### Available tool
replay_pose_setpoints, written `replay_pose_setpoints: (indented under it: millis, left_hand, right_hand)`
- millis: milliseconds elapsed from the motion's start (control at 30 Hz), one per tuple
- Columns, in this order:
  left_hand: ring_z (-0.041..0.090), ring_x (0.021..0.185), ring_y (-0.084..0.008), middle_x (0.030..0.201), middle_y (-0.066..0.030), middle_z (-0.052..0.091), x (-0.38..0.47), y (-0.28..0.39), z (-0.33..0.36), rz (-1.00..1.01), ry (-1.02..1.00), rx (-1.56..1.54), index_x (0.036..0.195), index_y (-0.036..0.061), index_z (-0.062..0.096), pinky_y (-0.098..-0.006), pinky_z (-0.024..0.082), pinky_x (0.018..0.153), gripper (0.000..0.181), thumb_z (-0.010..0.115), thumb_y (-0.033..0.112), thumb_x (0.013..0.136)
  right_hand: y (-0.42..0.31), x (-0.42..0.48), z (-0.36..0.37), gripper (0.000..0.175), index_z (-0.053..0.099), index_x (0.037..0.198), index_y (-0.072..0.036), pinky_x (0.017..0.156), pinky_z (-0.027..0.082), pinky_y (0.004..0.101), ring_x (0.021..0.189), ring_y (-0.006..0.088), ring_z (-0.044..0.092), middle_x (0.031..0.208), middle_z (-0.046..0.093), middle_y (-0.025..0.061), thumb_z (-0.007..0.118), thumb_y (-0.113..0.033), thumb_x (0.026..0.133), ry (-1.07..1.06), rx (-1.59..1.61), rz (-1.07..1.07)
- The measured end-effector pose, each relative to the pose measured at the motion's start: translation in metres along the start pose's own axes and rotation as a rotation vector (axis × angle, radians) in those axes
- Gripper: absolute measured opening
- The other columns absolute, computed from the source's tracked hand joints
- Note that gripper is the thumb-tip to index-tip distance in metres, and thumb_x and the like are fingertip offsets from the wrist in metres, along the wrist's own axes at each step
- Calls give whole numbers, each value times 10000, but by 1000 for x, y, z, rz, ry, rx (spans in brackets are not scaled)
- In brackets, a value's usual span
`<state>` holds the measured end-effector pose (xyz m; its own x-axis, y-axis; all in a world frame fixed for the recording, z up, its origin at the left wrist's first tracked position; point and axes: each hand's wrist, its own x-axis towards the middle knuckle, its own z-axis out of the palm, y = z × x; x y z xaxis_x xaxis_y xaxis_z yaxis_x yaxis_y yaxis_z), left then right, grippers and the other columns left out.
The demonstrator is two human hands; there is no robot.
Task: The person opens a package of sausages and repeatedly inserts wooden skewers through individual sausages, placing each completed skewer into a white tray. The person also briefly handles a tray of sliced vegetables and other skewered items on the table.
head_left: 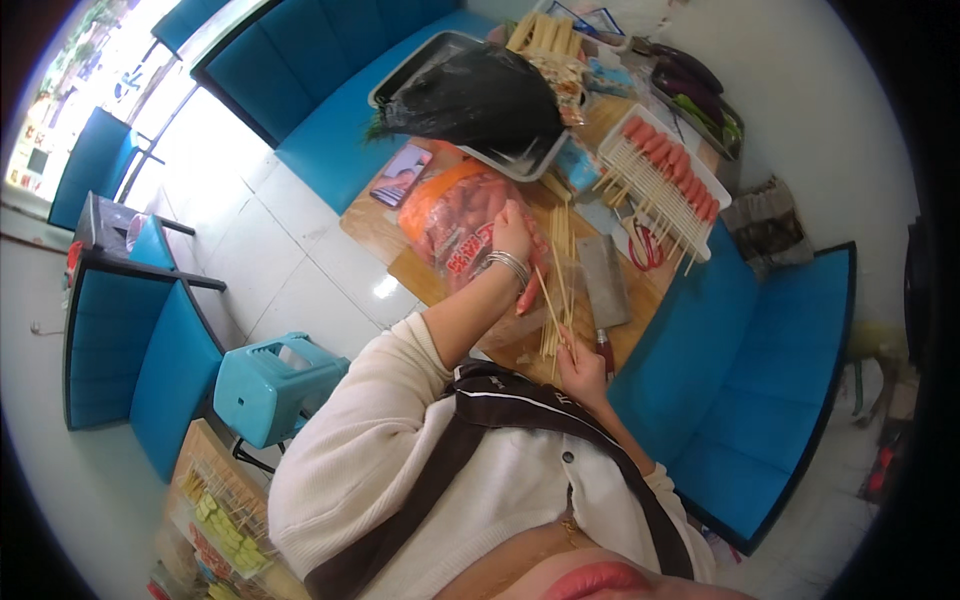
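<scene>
My left hand (512, 234), with metal bangles at the wrist, is at the open side of a clear and orange plastic bag (450, 180) of red sausages. Its fingers are curled, and whatever they grasp is hidden. One sausage (528, 294) hangs out beside that wrist. In my right hand (581, 371) is a thin bamboo skewer (549, 298), its tip pointing up towards the sausage. More loose skewers (561, 232) lie on the wooden tabletop (412, 266) between my hands and the cleaver (605, 281).
A white tray (705, 251) holds skewered sausages at the right, near red-handled scissors (646, 247). Beyond the bag are a phone (401, 175) and a tray with a black plastic bag (472, 97). Blue bench seats (690, 322) flank the table; a plastic stool (262, 390) stands left.
</scene>
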<state>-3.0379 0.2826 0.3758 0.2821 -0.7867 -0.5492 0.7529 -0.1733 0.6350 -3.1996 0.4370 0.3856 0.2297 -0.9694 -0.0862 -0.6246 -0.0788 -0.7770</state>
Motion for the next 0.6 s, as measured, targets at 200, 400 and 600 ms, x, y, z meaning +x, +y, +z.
replay_pose_setpoints:
  millis: [200,400,600]
  left_hand:
    - [375,373,-123,529,-6,366,-4,-18,-1,-49,37,127,810,145,379,-250,291,294,251,381,383,887]
    - [422,419,-126,547,-17,412,3,-36,-5,52,10,238,820,107,396,-268,358,361,286,379,384,888]
    - [530,590,-191,737,-114,537,-6,-47,-45,290,-541,1071,953,80,474,-326,450,538,251,407,310,879]
  right_hand:
    - [1,8,5,314,546,1110,-78,448,409,331,459,241,534,596,546,173,507,-182,817,-36,21,129]
    - [9,6,6,305,533,1117,-44,550,436,286,604,164,578,763,613,145,482,-162,840,-23,269,214]
    - [61,95,-71,293,530,1108,-25,582,428,260,653,154,558,753,592,113,439,-195,887,391,352,251]
